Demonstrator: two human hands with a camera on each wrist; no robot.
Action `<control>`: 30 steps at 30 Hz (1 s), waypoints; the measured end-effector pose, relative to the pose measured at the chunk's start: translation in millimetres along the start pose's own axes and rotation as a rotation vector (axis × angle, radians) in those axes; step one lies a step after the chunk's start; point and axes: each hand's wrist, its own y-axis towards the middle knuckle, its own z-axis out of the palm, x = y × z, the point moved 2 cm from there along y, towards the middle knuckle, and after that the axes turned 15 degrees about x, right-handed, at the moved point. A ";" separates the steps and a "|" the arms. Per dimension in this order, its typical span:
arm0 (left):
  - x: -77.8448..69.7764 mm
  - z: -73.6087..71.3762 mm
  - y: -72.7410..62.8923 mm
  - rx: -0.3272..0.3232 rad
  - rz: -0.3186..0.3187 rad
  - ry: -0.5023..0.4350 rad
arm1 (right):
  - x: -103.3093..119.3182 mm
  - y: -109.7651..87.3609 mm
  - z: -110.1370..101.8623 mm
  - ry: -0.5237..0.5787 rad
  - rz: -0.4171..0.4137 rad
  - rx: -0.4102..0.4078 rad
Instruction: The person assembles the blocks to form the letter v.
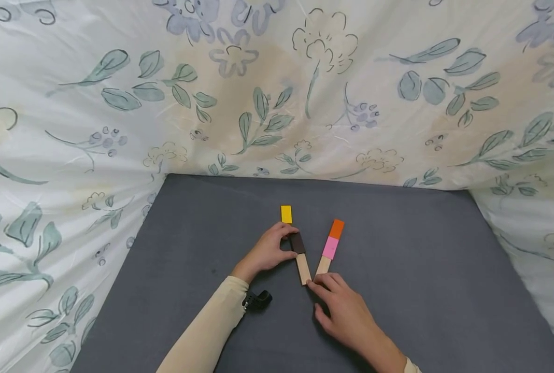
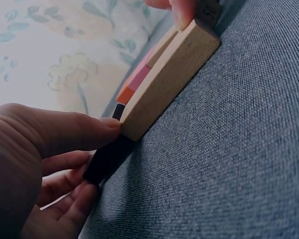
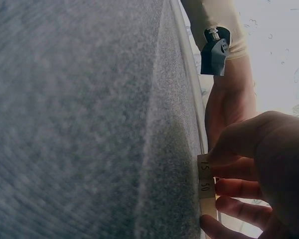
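Two rows of small blocks form a V in the head view. In the left row, a dark brown block (image 1: 297, 242) meets a plain wooden block (image 1: 303, 269) end to end. My left hand (image 1: 269, 247) pinches the dark block lengthwise, thumb at the joint and fingers at its far end. The right row holds an orange block (image 1: 337, 228), a pink block (image 1: 330, 248) and another wooden block (image 1: 323, 265). My right hand (image 1: 346, 311) lies at the near point of the V, a fingertip touching the left wooden block's end. Numbers mark the wooden ends (image 3: 205, 186).
Beyond my left hand a yellow block (image 1: 286, 214) lies on the dark grey cloth (image 1: 421, 269). Floral fabric (image 1: 277, 103) rises behind the surface and along both sides. A black wrist device (image 1: 258, 300) sticks out from the left cuff.
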 end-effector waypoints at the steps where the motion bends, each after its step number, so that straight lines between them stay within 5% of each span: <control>1: 0.0 -0.1 0.3 0.003 -0.004 -0.001 | -0.3 0.1 -0.2 -0.001 -0.001 -0.001; 30: 1.9 -2.5 0.1 0.017 0.007 0.016 | 2.1 1.0 0.5 0.008 -0.014 -0.023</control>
